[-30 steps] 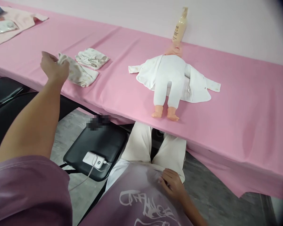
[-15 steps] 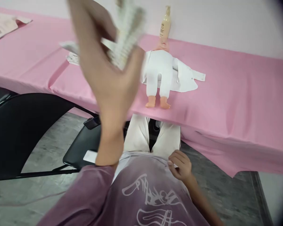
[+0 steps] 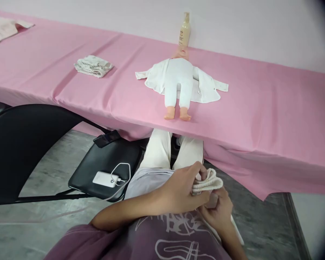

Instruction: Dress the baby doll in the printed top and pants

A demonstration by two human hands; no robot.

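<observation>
While a folded white patterned cloth (image 3: pixel 93 66) sits upper left, a white rectangular power bank (image 3: pixel 105 179) lies on the black padded seat (image 3: pixel 88 169) lower left. Upper centre, a white-clothed plastic doll (image 3: pixel 179 74) lies on pink fabric (image 3: pixel 249 104). Below, your left hand (image 3: pixel 180 189) is clamped on a crumpled cream cloth (image 3: pixel 208 183), just right of lower centre; your right hand (image 3: pixel 220 208) curls beneath it, grip too hidden to tell.
</observation>
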